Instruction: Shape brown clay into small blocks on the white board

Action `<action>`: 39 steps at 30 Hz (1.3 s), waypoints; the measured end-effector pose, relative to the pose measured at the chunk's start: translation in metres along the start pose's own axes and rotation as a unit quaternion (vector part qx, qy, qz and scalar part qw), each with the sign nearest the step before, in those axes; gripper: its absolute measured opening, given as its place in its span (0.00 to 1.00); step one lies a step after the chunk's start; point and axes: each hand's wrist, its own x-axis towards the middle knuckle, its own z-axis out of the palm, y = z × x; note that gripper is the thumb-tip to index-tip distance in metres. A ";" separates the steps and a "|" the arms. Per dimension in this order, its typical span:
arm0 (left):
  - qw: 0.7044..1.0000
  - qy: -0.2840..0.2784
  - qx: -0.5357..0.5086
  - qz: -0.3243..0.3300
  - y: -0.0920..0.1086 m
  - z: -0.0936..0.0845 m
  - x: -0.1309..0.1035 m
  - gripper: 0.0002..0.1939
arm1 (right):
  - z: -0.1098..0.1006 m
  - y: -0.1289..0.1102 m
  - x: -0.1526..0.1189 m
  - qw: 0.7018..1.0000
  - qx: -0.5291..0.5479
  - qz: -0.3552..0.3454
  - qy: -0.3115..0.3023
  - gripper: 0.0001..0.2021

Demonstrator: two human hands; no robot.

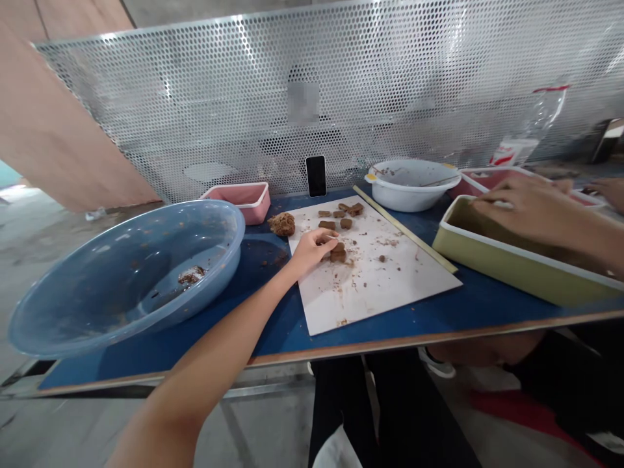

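My left hand (316, 248) reaches over the left part of a white board (390, 279), its fingers curled in and closed on small brown clay-like pieces (338, 255). The fingers partly cover these pieces. Farther back on the same board lie several short brown blocks (327, 225), with crumbs and smears scattered around. A rough brown lump (281, 224) rests by the board's back left corner. My right hand is out of view.
A large blue basin (209, 302) stands left, a pink tub (256, 207) behind it. A phone (316, 175) leans at the back. Right are a wooden strip (404, 229), white basin (407, 198) and green box (507, 273), with another person's hand (526, 203) over the box.
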 end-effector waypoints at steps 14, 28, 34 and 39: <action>0.998 -0.027 -0.045 0.018 0.004 0.000 -0.002 0.17 | 0.050 -0.201 -0.002 0.865 0.304 -0.373 -0.144 0.20; 0.997 -0.025 -0.070 0.023 0.003 0.000 -0.002 0.18 | 0.088 -0.204 -0.024 0.866 0.343 -0.316 -0.180 0.23; 0.996 -0.048 -0.071 0.030 0.003 0.000 -0.002 0.18 | 0.091 -0.206 -0.025 0.872 0.331 -0.302 -0.196 0.23; 0.996 -0.052 -0.072 0.032 0.005 0.000 -0.002 0.17 | 0.093 -0.207 -0.025 0.869 0.338 -0.297 -0.207 0.25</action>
